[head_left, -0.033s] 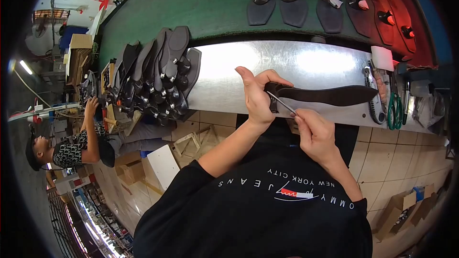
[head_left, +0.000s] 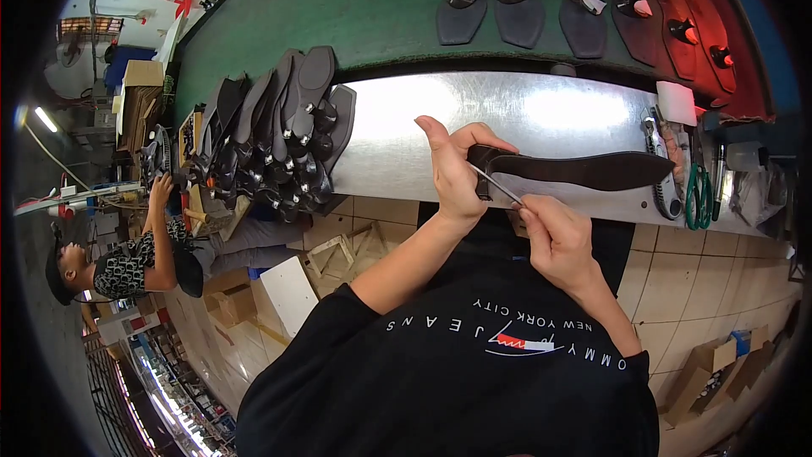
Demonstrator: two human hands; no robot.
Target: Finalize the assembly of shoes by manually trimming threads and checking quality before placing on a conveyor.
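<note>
My left hand (head_left: 457,171) is closed round the strap end of a dark brown sandal (head_left: 584,171), its thumb sticking up. The sole stretches to the right above the metal bench, its heel end over the tools. Pinched in my right hand (head_left: 558,237) is a thin metal rod-shaped tool (head_left: 499,187). The rod's far end meets the sandal's strap by my left palm; its tip is hidden there. A dark strap piece hangs below my left fingers.
Dark sandals (head_left: 283,140) lie heaped on the left of the metal bench (head_left: 397,110). More sandals (head_left: 518,21) stand in a row on the green surface behind. A utility knife (head_left: 666,190), green-handled scissors (head_left: 699,195) and a pen are at right. A co-worker (head_left: 139,262) works at far left.
The heel end of the sandal has tilted slightly down and to the right. Both hands keep their grip almost in place.
</note>
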